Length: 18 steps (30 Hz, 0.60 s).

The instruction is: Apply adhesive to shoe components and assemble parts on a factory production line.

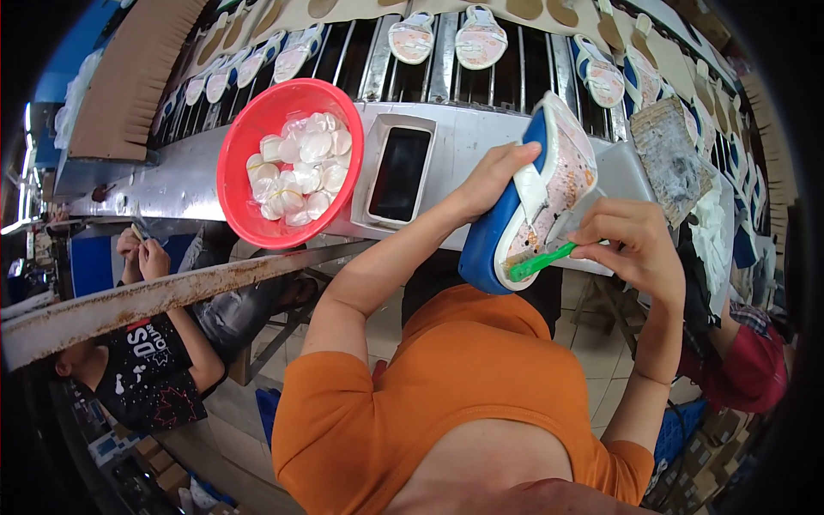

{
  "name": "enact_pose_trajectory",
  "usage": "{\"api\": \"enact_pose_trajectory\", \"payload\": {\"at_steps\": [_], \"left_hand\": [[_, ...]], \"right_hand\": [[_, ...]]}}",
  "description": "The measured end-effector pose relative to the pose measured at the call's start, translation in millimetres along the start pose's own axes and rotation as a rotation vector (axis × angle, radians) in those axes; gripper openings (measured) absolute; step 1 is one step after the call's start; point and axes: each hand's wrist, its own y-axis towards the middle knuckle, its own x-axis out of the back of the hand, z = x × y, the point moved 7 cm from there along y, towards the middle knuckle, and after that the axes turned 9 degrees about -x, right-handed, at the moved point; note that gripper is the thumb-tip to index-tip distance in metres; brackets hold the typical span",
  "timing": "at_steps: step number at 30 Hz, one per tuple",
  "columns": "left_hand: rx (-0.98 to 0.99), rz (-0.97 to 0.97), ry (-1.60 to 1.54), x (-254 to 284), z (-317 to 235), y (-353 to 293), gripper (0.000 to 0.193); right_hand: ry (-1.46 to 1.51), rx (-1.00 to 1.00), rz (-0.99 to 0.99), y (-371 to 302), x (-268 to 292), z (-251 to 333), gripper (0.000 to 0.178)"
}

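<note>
My left hand [498,178] grips a sandal [562,167] by its strap side, holding it raised and tilted over the table's near edge. The sandal has a thick blue sole, white straps and a pale pink speckled footbed. A small green-handled brush [549,259] is pinched in the fingers of my right hand [633,247]. Its bristle end rests at the lower end of the footbed, by the white rim. My right fingertips are close to the sandal's side.
A red basin [227,172] of round whitish discs and a phone in a white tray [371,172] sit on the metal table. Behind them, sandals [481,39] line a roller conveyor. A worn block [669,154] lies right. A rusty bar [172,296] and another person [154,369] are left.
</note>
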Motion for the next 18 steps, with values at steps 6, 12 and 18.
{"api": "enact_pose_trajectory", "payload": {"at_steps": [6, 12, 18], "left_hand": [[0.181, 0.117, -0.072, -21, 16, -8, 0.058], [0.344, 0.242, -0.054, -39, 29, -20, 0.048], [0.412, 0.127, -0.343, -26, 41, -21, 0.055]], "right_hand": [[-0.12, 0.082, 0.207, 31, 2, 19, 0.018], [-0.216, 0.183, 0.282, 52, 0, 39, 0.017], [-0.494, 0.167, 0.017, 40, 18, 55, 0.016]]}}
